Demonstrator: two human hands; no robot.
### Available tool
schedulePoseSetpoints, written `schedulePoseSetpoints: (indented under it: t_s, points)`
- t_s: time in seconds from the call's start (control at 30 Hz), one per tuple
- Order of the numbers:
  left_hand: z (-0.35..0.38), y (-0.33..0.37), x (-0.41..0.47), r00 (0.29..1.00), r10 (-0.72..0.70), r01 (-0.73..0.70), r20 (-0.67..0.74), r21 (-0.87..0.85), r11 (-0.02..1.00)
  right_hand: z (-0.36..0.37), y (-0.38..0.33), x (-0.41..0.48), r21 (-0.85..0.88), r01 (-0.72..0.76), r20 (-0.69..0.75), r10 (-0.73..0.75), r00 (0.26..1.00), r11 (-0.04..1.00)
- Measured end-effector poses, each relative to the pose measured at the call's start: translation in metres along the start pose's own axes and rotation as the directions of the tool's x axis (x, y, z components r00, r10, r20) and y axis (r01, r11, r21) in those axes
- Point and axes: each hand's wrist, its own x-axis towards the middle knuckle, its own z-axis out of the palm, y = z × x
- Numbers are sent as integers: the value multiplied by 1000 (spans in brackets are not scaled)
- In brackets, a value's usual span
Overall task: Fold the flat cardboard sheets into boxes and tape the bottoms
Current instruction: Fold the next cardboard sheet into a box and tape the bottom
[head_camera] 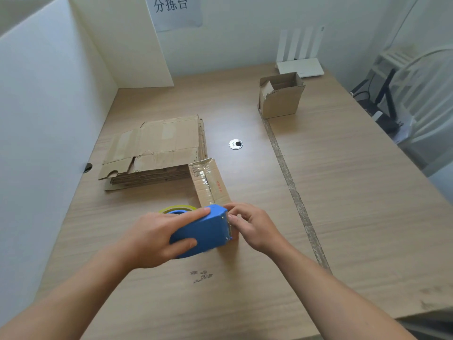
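Note:
A small folded cardboard box (210, 182) lies on the table with its closed flaps up and clear tape along the seam. My left hand (157, 239) grips a blue tape dispenser (203, 230) that holds a yellowish tape roll (177, 209), set against the box's near end. My right hand (252, 227) pinches at the dispenser's blade end by the near edge of the box. A stack of flat cardboard sheets (157, 153) lies to the left behind the box.
An open assembled box (280, 95) stands at the back right. A white router (300, 66) sits against the far wall. A round cable grommet (235, 144) and a worn tape strip (291, 185) mark the wooden table (355, 192). White walls close the left side.

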Motion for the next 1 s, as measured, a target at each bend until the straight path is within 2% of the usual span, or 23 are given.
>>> schedulePoseSetpoints:
  t_s: [0.2,0.37,0.53,0.83,1.0]
  points:
    - [-13,-2,5,952,-139,195,274,-186,963,3,-3,1,49,-81,147,73,986,996]
    - [-15,-4,-1,928,-200,302,314,-322,897,7,-3,2,60,-114,144,104,984,992]
    - [-27,-13,-12,903,-245,388,352,-426,817,1,-1,4,-26,-103,154,106,982,994]
    - [-58,-24,-21,830,-313,484,462,-317,816,5,-1,7,-147,8,120,10,993,989]
    - [-51,-24,0,795,-346,498,498,-210,841,16,2,10,-54,9,39,-7,999,999]
